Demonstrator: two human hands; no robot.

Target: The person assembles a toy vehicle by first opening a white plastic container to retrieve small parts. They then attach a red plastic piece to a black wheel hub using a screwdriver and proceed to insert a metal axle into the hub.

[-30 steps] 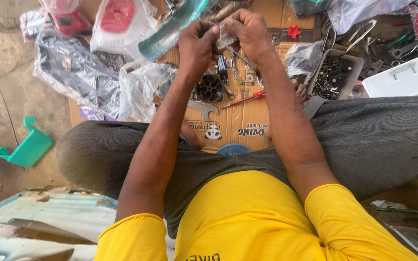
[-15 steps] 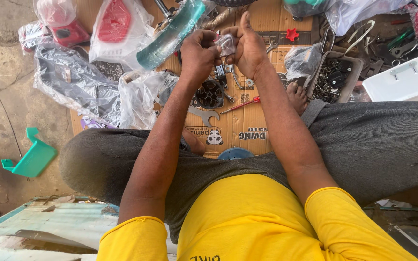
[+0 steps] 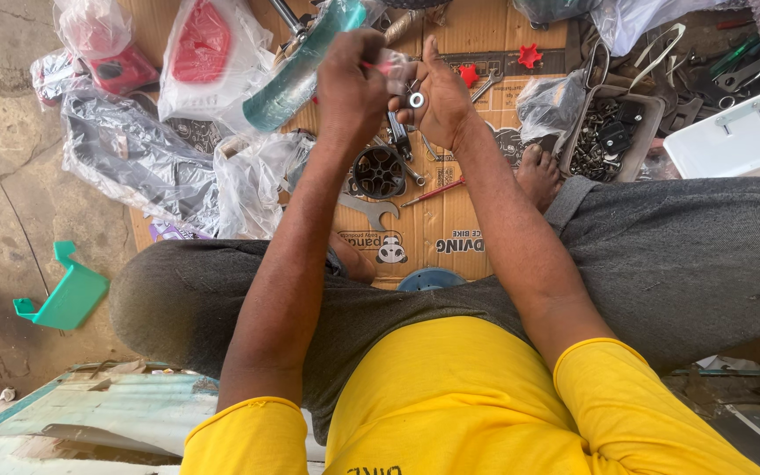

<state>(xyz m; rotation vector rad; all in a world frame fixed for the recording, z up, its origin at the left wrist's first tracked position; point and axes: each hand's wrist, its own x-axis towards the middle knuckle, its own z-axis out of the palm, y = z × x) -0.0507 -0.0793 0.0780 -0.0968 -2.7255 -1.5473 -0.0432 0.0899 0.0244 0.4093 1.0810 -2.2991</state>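
Now right hand (image 3: 440,104) opened flat, washer (image 3: 416,99) on palm, left hand (image 3: 352,81) grip pinching small packet (image 3: 390,63).

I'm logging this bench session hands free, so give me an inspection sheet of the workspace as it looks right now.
Surface: flattened cardboard sheet on a rough concrete floor.
Job's things: small metal washer lying on the open palm of the right hand; small pinkish packet at the fingertips of the left hand.
Clutter: open-end spanner, red-handled screwdriver, round black part, tray of bolts, plastic-bagged parts, green curved part, white box, green plastic bracket.
Grippers: left hand closed on the packet; right hand open, palm up.
Cables: nothing seen.
Surroundings: person seated cross-legged, bare foot on the cardboard.
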